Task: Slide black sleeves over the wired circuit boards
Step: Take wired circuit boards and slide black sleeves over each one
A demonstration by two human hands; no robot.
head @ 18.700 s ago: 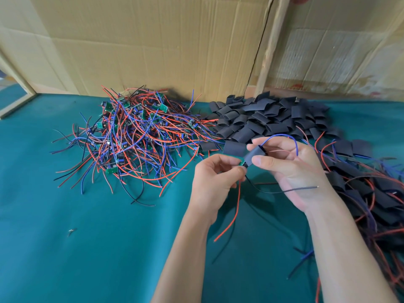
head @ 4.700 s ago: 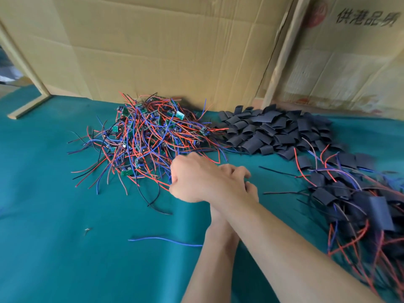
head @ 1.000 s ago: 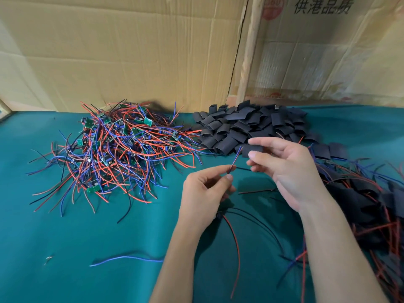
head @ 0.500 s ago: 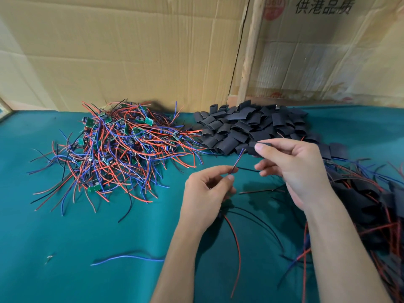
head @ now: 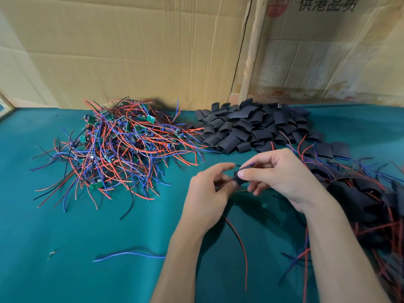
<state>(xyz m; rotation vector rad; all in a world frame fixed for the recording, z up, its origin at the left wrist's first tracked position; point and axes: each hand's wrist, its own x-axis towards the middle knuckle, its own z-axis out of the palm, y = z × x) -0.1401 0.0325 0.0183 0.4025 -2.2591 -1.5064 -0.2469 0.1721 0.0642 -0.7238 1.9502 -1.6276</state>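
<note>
Fingers (head: 251,172) of your right hand (head: 282,176) pinch one black sleeve (head: 241,179) just above the counter (head: 109,270); your left hand (head: 207,193) pinches the wired board's leads at the sleeve's mouth — the board itself is hidden behind your fingertips. Blue wire tip (head: 252,164) already shows out the far end, red lead (head: 238,243) trails toward you. Step looks like mid-threading. Next: feed the board in squarely, sleeve mouth held open, then pull through. Unsleeved boards pile (head: 122,145) sits left, spare sleeves pile (head: 251,125) behind, finished heap (head: 371,193) right.
</note>
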